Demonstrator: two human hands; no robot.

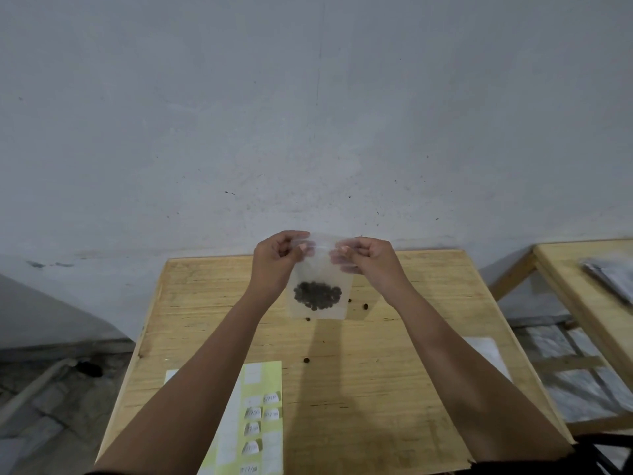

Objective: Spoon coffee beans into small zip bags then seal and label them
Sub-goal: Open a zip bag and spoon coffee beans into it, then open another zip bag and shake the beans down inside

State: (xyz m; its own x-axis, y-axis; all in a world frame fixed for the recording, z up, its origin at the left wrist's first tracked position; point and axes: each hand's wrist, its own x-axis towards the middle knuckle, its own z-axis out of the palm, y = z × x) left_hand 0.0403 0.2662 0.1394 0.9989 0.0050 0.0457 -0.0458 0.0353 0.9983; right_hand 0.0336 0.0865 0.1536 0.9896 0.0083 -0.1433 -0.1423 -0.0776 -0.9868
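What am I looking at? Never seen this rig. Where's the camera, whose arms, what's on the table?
No machine here: a person works bare-handed, and the one picture comes from a wide-angle camera worn on their head, looking forward and down. So the two arms reaching in from the bottom are their own. The left hand and right hand each pinch the top edge of a small clear zip bag, held up above a wooden table. A dark cluster of coffee beans sits in the bag's lower part. On the table lie a few loose beans and a yellow-green label sheet with some handwritten labels. Whether the zip is closed yet is too small to tell.
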